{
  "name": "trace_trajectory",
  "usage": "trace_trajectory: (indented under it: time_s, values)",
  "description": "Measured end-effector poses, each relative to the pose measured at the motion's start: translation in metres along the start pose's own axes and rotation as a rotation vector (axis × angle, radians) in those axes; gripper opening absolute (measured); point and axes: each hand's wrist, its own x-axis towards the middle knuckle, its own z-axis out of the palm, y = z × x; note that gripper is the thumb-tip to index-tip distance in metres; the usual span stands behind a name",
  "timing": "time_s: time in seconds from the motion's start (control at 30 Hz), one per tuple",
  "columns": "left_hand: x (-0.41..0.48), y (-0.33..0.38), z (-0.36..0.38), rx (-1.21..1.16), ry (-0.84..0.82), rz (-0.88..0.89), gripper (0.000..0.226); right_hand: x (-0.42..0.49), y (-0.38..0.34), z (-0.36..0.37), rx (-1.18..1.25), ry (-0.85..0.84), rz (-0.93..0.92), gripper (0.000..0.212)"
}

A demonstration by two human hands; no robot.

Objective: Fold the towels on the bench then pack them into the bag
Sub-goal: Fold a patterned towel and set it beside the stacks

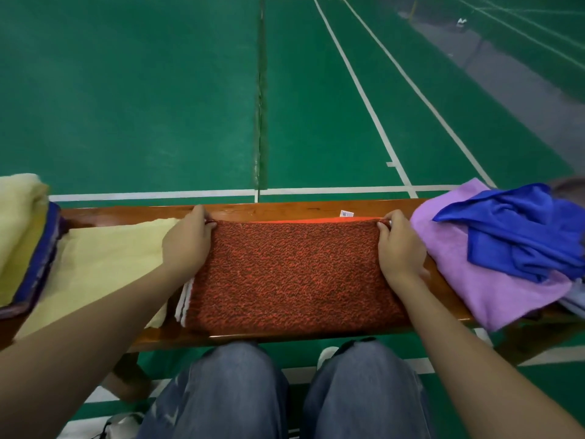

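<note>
My left grip (186,245) and right grip (400,248) each pinch a far corner of the red-orange nubbly towel (294,274), which lies folded flat on the glossy wooden surface (278,211). I should line the edges up squarely, then smooth out any slack.

hands: 2, left hand (186,245) and right hand (400,248)
bench: 1 (285,209)
towels spread flat: 2, red towel (291,274) and yellow towel (110,258)
towels in loose pile: 2 sure, purple towel (474,280) and blue towel (519,236)
pale cloth (574,299) under pile: 1 edge showing, can't tell if it's a towel
bag: 1 (39,251)
yellow bundle (15,223) in bag: 1, layer count unreadable
towel total: 5 sure, 6 if the pale one counts
care tag (346,213): 1
knees in jeans: 2, left knee (228,391) and right knee (357,391)
white shoe (327,356): 1 toe visible
</note>
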Motion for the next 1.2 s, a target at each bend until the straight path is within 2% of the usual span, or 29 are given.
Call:
trace_trajectory:
  time_s: [0.1,0.23,0.3,0.37,0.43,0.53,0.63,0.77,0.87,1.03,1.13,1.2]
  values:
    - [0.0,-0.002,0.009,0.063,0.053,0.042,0.013,0.001,0.0,0.003,-0.092,0.022,-0.039,0.017]
    - [-0.002,-0.001,0.012,-0.037,0.084,0.015,0.012,-0.001,0.002,0.002,-0.103,0.026,-0.001,0.02]
    - [-0.006,0.0,0.009,-0.067,0.102,-0.01,0.023,-0.004,0.002,-0.004,-0.086,0.004,0.067,0.03]
    - [-0.016,0.0,0.003,-0.047,0.104,0.046,0.035,-0.011,0.003,-0.008,-0.115,-0.022,0.086,0.04]
    - [-0.03,0.001,-0.002,-0.005,0.032,0.2,0.041,-0.021,0.004,-0.013,-0.153,-0.048,0.086,0.047]
    - [-0.054,0.001,-0.008,0.027,-0.205,0.345,0.057,-0.033,0.006,-0.023,-0.11,-0.149,0.096,0.057]
    - [-0.073,0.0,-0.014,-0.01,-0.371,0.299,0.09,-0.039,0.014,-0.034,-0.028,-0.291,0.081,0.066]
    - [-0.086,-0.011,-0.02,-0.03,-0.467,0.222,0.091,-0.047,0.023,-0.052,0.079,-0.411,0.129,0.081]
    - [-0.088,-0.017,-0.022,-0.057,-0.559,0.215,0.12,-0.05,0.023,-0.06,0.186,-0.531,0.154,0.074]
    - [-0.083,-0.011,-0.02,-0.028,-0.583,0.19,0.089,-0.047,0.024,-0.069,0.565,-0.644,0.297,0.045]
    - [-0.083,-0.013,-0.019,-0.072,-0.618,0.181,0.097,-0.043,0.025,-0.072,0.669,-0.706,0.327,0.042]
    - [-0.086,-0.015,-0.019,-0.101,-0.61,0.189,0.119,-0.042,0.025,-0.071,0.702,-0.73,0.339,0.048]
